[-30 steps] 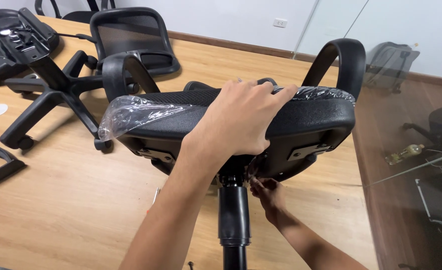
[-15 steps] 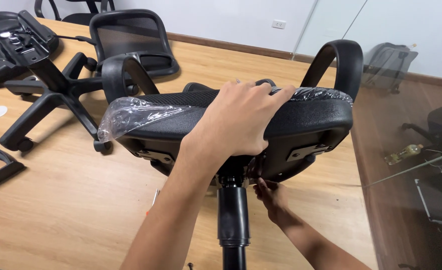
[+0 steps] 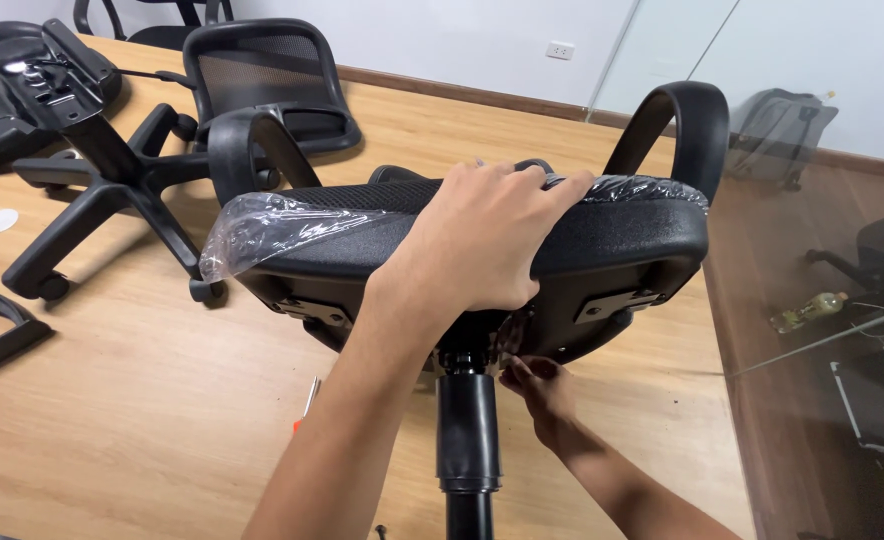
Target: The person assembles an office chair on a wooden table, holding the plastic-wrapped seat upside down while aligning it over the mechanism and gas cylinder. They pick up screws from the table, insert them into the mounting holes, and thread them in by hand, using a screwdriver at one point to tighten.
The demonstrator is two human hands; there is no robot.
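Left hand [image 3: 482, 240] fingers [image 3: 552, 185] closed over the seat [image 3: 622, 235] top edge; right hand [image 3: 542, 385] fingers pinch beneath it, beside the column [image 3: 467, 430].

My right hand [image 3: 540, 385] has crept a little higher under the chair seat [image 3: 602, 245], its fingertips now tucked closer to the mechanism beside the black gas cylinder [image 3: 468, 430]. My left hand [image 3: 482, 245] has barely shifted its grip on the seat's front edge.
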